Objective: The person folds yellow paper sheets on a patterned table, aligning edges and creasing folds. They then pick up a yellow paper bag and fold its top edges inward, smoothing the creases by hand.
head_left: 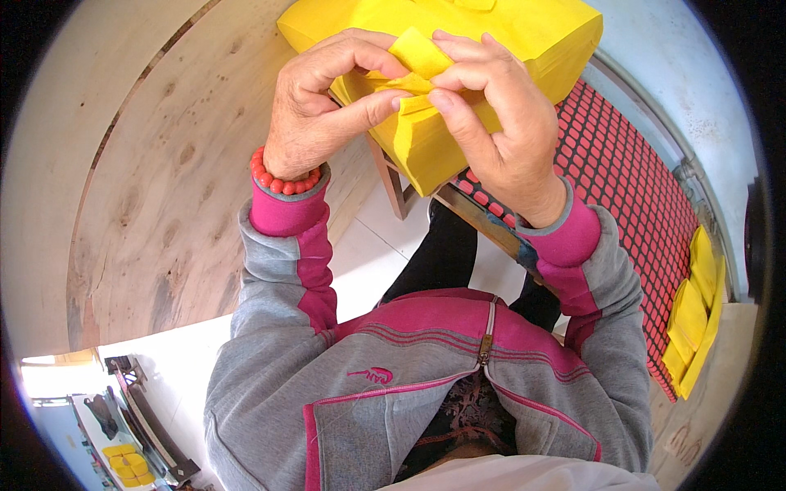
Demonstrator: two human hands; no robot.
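A large yellow fabric bag (426, 151) lies in front of me at the top of the view, with folded edges and a boxy side. My left hand (315, 110) pinches a folded yellow strip (418, 54) at the bag's near edge between thumb and forefinger. From the other side, my right hand (512, 123) grips the same gathered cloth, its thumb and forefinger pressed close to the left fingertips. Both hands are closed on the fabric, and part of the fold between them is hidden by the fingers. Red beads circle my left wrist.
A pale wooden board (164, 180) spreads along the left. On the right is a red-and-black patterned mat (622, 213), with folded yellow fabric pieces (694, 319) at its near end. More yellow pieces (128, 465) are stacked at the lower left, beside dark equipment (151, 421).
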